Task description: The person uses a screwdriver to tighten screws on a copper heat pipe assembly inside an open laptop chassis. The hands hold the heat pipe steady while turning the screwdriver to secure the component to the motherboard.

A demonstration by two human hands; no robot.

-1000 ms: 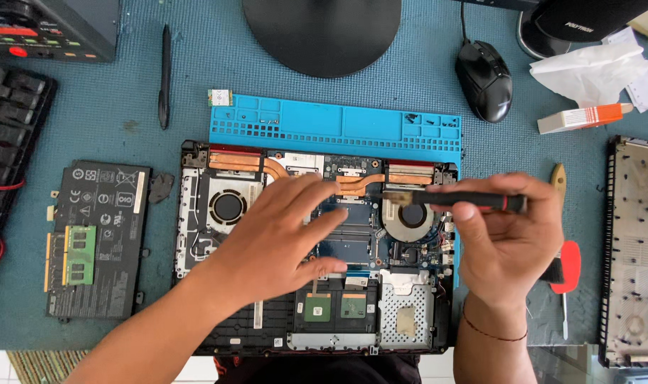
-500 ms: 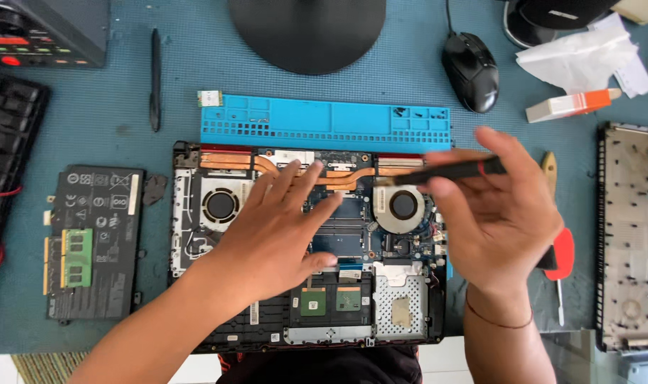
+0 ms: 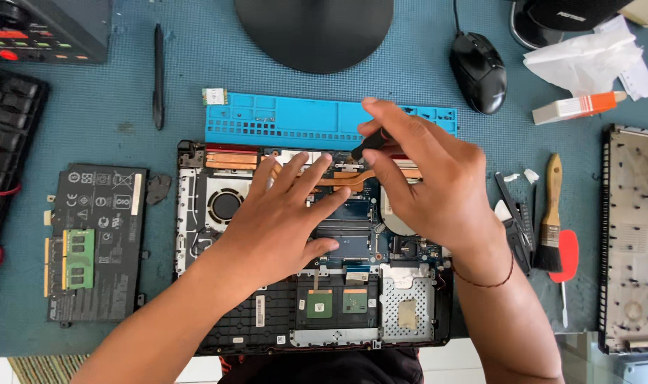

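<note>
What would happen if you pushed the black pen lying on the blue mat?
The black pen looks round and slim, so it would probably roll sideways. It seems stiff and light, likely sliding easily on the blue mat. Nothing lies right beside it, so little would stop it.

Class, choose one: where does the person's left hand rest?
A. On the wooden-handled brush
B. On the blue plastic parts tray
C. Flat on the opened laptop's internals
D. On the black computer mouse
C: the left hand lies spread, palm down, on the opened black laptop, over its green circuit board.

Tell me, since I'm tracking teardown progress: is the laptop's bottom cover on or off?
Off. The laptop lies with its fan, copper heatpipes and board exposed.
</note>
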